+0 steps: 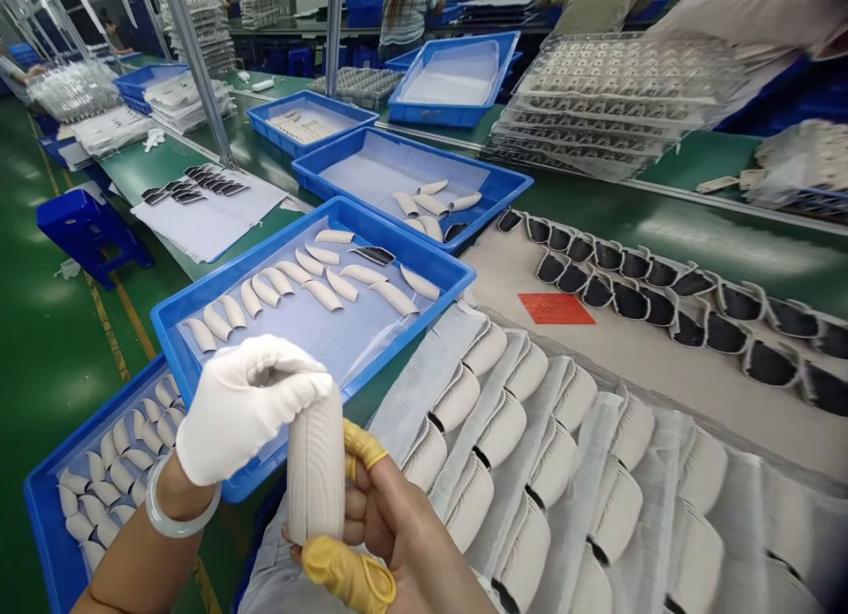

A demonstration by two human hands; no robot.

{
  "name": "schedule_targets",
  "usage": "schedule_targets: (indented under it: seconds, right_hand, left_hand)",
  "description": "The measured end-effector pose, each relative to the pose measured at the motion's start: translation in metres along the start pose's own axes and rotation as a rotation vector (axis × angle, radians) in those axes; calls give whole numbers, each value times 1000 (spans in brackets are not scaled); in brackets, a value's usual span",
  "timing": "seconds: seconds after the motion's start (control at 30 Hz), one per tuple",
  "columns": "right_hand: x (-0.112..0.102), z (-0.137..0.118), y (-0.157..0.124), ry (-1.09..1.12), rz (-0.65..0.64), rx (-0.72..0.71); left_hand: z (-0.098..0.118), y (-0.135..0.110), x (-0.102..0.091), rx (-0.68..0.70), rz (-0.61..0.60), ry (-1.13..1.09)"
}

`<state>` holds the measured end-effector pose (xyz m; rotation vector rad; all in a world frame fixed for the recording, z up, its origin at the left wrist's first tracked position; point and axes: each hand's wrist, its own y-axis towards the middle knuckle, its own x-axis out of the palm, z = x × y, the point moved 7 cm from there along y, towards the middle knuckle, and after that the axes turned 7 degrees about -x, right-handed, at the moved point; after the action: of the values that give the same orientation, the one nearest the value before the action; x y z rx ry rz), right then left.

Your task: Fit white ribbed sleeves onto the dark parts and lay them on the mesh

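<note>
My left hand, in a white glove, is closed over the top end of a curved cream plastic shell. My right hand, bare with yellow finger cots on thumb and forefinger, grips the same shell from below and behind. The shell stands upright between both hands, above the near edge of a blue tray holding rows of similar cream shells. To the right lie overlapping cream shells in white sleeves.
Another blue tray of shells sits at lower left, more blue trays further back. Black-lined shells line a sheet with a red label. Clear stacked trays stand behind; other people work at the far benches.
</note>
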<state>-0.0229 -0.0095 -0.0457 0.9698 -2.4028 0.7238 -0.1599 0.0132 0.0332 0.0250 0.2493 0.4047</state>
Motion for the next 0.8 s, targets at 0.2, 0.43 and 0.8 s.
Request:
schedule_targets:
  seconds: [0.2, 0.43, 0.8]
  right_hand:
    - [4, -27, -5, -389, 43, -196]
    - [7, -41, -10, -761, 113, -431]
    - [5, -41, 11, -426, 66, -323]
  left_hand:
    - [-19, 2, 10, -94, -85, -272]
    - [-43, 5, 31, -247, -151, -565]
    - [-69, 0, 39, -331, -85, -438]
